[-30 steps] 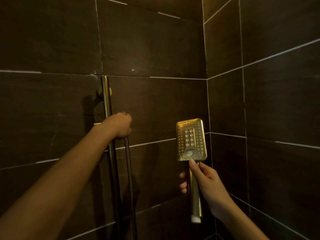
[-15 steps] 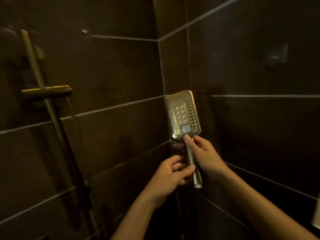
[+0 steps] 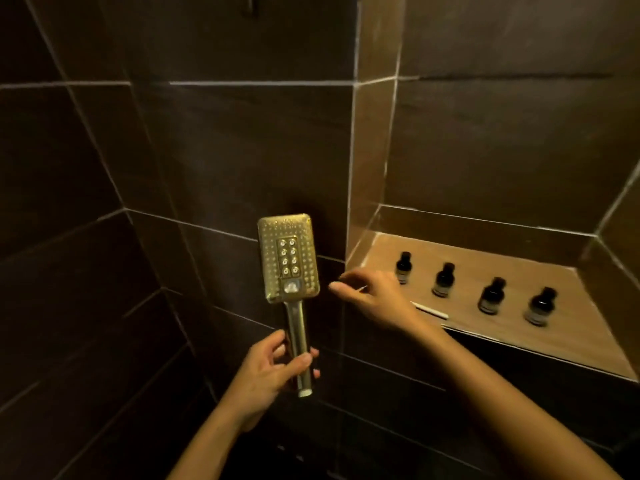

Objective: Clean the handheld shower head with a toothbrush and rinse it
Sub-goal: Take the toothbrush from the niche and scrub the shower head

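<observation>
Dark tiled wall (image 3: 242,150) behind, a lit niche (image 3: 519,327) with four little bottles (image 3: 444,280) past the right hand (image 3: 377,301), whose fingers are loosely spread over a white toothbrush (image 3: 431,310) without gripping it, while the left hand (image 3: 273,374) has its fingers wrapped round the gold shower head (image 3: 289,258) handle, head upright above them.

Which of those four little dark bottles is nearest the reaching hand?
The leftmost bottle in the wall niche. It stands right beside the right hand; the other three sit farther right along the ledge.
</observation>
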Demonstrator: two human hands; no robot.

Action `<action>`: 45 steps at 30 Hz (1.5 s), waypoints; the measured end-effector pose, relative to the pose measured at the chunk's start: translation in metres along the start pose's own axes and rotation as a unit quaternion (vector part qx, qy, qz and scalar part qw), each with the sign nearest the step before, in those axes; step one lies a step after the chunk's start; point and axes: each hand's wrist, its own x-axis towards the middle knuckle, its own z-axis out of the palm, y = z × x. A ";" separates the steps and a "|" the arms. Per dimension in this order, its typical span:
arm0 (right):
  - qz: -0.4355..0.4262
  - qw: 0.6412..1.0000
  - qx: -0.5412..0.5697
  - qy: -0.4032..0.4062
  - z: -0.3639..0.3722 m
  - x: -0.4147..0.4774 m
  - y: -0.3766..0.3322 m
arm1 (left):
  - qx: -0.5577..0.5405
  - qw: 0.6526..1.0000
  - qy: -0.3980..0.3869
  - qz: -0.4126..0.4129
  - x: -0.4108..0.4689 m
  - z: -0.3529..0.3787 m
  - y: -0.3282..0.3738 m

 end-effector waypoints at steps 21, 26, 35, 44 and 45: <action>0.026 0.998 0.003 -0.059 0.006 -0.077 0.011 | -0.068 0.991 0.063 -0.098 -0.045 0.007 -0.085; -0.100 0.979 -0.061 -0.170 0.075 -0.081 -0.023 | -0.007 0.988 0.135 -0.077 -0.064 -0.017 -0.094; -0.153 0.981 -0.049 -0.106 0.140 -0.061 -0.077 | 0.061 0.980 0.187 -0.034 -0.116 -0.097 -0.096; -0.191 0.974 -0.030 -0.116 0.156 -0.066 -0.115 | 0.038 0.981 0.189 -0.014 -0.149 -0.135 -0.095; -0.219 0.962 -0.040 -0.158 0.158 -0.068 -0.121 | 0.036 0.981 0.188 -0.010 -0.151 -0.137 -0.094</action>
